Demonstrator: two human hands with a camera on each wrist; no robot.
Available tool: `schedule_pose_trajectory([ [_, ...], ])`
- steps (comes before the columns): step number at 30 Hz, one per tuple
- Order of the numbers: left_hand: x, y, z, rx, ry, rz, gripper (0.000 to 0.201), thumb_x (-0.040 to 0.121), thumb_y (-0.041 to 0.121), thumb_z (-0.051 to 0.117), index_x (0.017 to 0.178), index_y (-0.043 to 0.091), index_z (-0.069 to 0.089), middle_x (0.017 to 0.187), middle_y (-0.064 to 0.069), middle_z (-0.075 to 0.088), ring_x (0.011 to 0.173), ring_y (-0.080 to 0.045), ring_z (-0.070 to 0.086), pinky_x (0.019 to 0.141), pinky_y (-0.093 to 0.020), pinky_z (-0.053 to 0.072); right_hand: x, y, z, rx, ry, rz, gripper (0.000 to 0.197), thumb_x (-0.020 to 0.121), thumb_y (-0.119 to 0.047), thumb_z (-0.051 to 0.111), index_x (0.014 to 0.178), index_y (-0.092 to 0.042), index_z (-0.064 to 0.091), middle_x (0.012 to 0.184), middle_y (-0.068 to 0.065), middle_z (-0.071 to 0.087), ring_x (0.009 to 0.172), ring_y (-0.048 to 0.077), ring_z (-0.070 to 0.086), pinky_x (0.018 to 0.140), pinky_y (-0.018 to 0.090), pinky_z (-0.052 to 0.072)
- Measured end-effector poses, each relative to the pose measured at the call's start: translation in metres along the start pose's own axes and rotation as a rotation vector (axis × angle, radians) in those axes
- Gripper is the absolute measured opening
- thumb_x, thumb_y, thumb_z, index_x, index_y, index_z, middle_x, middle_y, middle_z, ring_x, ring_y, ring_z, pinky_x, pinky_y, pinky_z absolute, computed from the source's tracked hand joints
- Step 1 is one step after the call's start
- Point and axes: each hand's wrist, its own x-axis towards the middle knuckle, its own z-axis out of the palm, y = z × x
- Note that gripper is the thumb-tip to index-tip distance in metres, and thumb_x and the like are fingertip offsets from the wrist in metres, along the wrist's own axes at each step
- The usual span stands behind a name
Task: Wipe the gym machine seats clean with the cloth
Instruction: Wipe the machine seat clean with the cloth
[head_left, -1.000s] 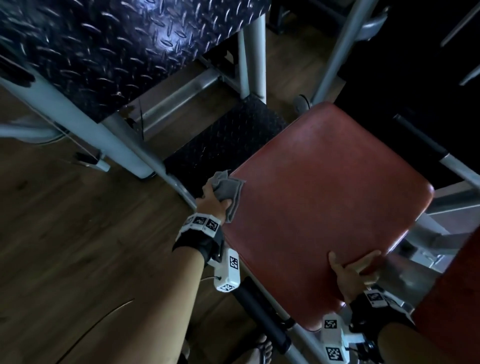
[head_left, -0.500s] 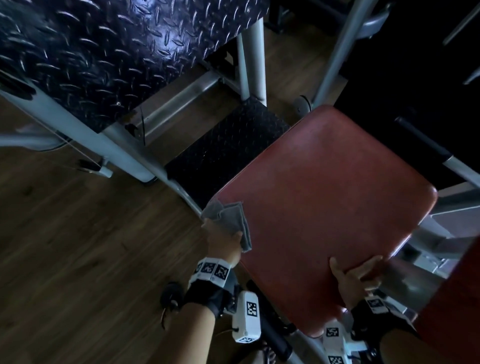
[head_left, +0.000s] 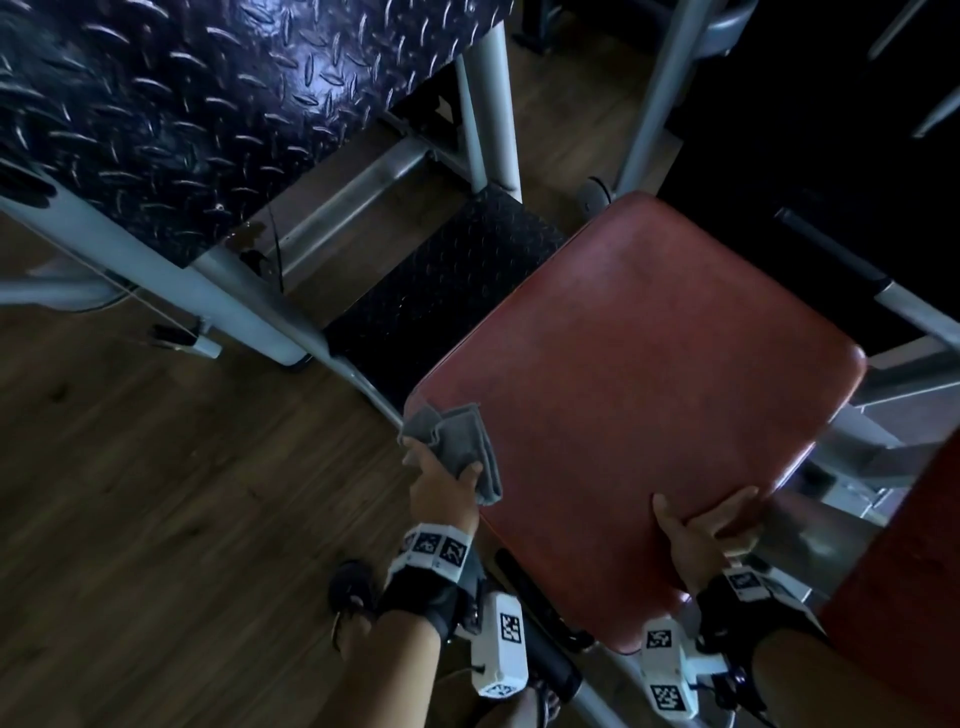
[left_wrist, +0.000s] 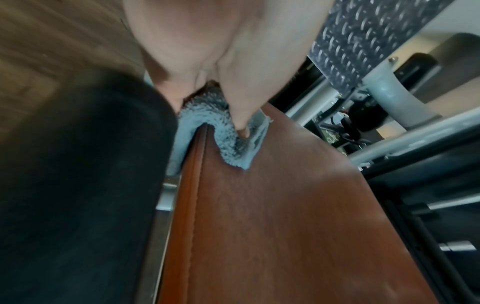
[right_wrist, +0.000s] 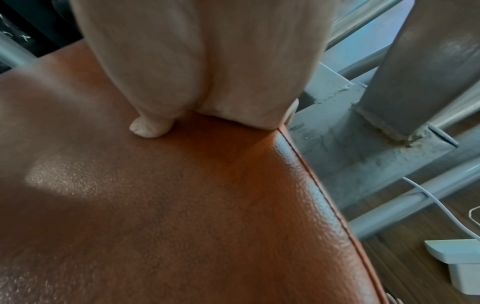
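A red-brown padded seat (head_left: 649, 389) fills the middle of the head view. My left hand (head_left: 441, 488) grips a folded grey cloth (head_left: 457, 441) at the seat's left edge, near its far-left corner. In the left wrist view the cloth (left_wrist: 233, 142) wraps over the stitched edge of the seat (left_wrist: 285, 226), with the thumb pressing it onto the top. My right hand (head_left: 696, 530) holds the seat's near right edge, thumb on top and fingers curled over the side. The right wrist view shows that hand (right_wrist: 207, 72) with the thumb flat on the seat (right_wrist: 155, 205).
A black diamond-plate footboard (head_left: 182, 104) on grey steel tubes (head_left: 234, 296) stands at the upper left, with a small black step plate (head_left: 441, 291) below it. Another red pad (head_left: 909, 597) is at the lower right. A black padded bar (head_left: 535, 613) runs under the seat. Wooden floor (head_left: 156, 493) lies left.
My left hand slid the cloth along the seat's left edge towards me, then held about still over the last half second. The right hand kept its hold.
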Motion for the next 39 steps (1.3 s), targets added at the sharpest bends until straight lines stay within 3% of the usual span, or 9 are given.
schedule_pose_trajectory([
  [8, 0.086, -0.030, -0.004, -0.130, 0.019, 0.002, 0.103, 0.065, 0.056, 0.073, 0.147, 0.037, 0.014, 0.142, -0.018, 0.048, 0.107, -0.042, 0.063, 0.081, -0.055, 0.057, 0.002, -0.001, 0.004, -0.004, 0.039, -0.021, 0.111, 0.080, -0.057, 0.063, 0.149, -0.033, -0.019, 0.157, 0.024, -0.011, 0.139, 0.052, 0.015, 0.112, 0.059, 0.012],
  [11, 0.041, -0.001, -0.018, -0.032, 0.039, 0.007, 0.095, 0.088, 0.032, 0.069, 0.156, 0.026, 0.003, 0.150, -0.017, 0.039, 0.120, -0.041, 0.056, 0.095, -0.044, 0.051, 0.002, 0.002, 0.002, 0.008, 0.013, -0.010, 0.110, 0.082, -0.053, 0.065, 0.148, -0.034, -0.021, 0.157, 0.021, -0.015, 0.140, 0.050, 0.011, 0.113, 0.057, 0.010],
  [15, -0.009, -0.011, 0.003, 0.034, -0.028, 0.001, 0.090, 0.094, 0.029, 0.063, 0.156, 0.010, 0.000, 0.151, -0.015, 0.038, 0.127, -0.033, 0.050, 0.086, -0.025, 0.039, 0.003, 0.004, 0.001, 0.011, 0.006, -0.008, 0.110, 0.082, -0.056, 0.064, 0.147, -0.037, -0.023, 0.157, 0.020, -0.016, 0.140, 0.050, 0.012, 0.113, 0.057, 0.011],
  [18, -0.004, -0.019, 0.013, -0.035, -0.037, -0.028, 0.092, 0.090, 0.029, 0.068, 0.155, 0.010, 0.006, 0.143, -0.017, 0.048, 0.117, -0.035, 0.059, 0.090, -0.034, 0.051, 0.000, 0.001, 0.000, 0.003, -0.019, 0.005, 0.110, 0.082, -0.057, 0.063, 0.146, -0.039, -0.025, 0.157, 0.018, -0.018, 0.140, 0.050, 0.012, 0.113, 0.057, 0.012],
  [22, 0.033, -0.015, 0.001, -0.155, -0.029, -0.049, 0.089, 0.084, 0.033, 0.073, 0.152, 0.024, 0.016, 0.133, -0.018, 0.056, 0.095, -0.041, 0.067, 0.074, -0.048, 0.060, 0.000, -0.002, -0.001, 0.000, -0.015, 0.004, 0.110, 0.082, -0.056, 0.063, 0.146, -0.038, -0.025, 0.157, 0.018, -0.018, 0.140, 0.050, 0.013, 0.113, 0.057, 0.012],
  [26, 0.037, -0.010, -0.006, -0.131, -0.010, -0.073, 0.099, 0.089, 0.032, 0.068, 0.155, 0.031, -0.006, 0.140, -0.018, 0.050, 0.103, -0.039, 0.066, 0.085, -0.049, 0.057, -0.001, 0.000, -0.002, -0.025, -0.025, 0.011, 0.110, 0.082, -0.058, 0.061, 0.145, -0.038, -0.027, 0.157, 0.018, -0.018, 0.141, 0.049, 0.012, 0.114, 0.057, 0.011],
  [30, 0.006, -0.019, 0.008, -0.050, -0.015, -0.043, 0.093, 0.093, 0.030, 0.065, 0.156, 0.017, -0.002, 0.144, -0.018, 0.047, 0.117, -0.037, 0.058, 0.090, -0.031, 0.048, -0.003, 0.000, -0.002, -0.016, -0.026, 0.014, 0.111, 0.082, -0.057, 0.063, 0.145, -0.040, -0.027, 0.157, 0.016, -0.019, 0.141, 0.048, 0.012, 0.113, 0.057, 0.013],
  [33, 0.012, -0.026, 0.021, -0.158, -0.027, -0.047, 0.097, 0.088, 0.028, 0.070, 0.155, 0.025, -0.001, 0.138, -0.019, 0.051, 0.107, -0.038, 0.063, 0.083, -0.048, 0.058, -0.004, -0.004, -0.002, -0.025, -0.008, 0.003, 0.111, 0.083, -0.055, 0.063, 0.146, -0.036, -0.025, 0.157, 0.020, -0.015, 0.140, 0.049, 0.013, 0.113, 0.057, 0.014],
  [39, 0.032, -0.026, 0.015, -0.220, 0.004, -0.035, 0.102, 0.085, 0.031, 0.072, 0.153, 0.037, -0.004, 0.140, -0.018, 0.050, 0.109, -0.041, 0.062, 0.081, -0.054, 0.057, -0.003, -0.003, -0.004, -0.025, -0.033, 0.008, 0.111, 0.083, -0.055, 0.062, 0.145, -0.038, -0.027, 0.157, 0.018, -0.020, 0.139, 0.051, 0.014, 0.113, 0.054, 0.014],
])
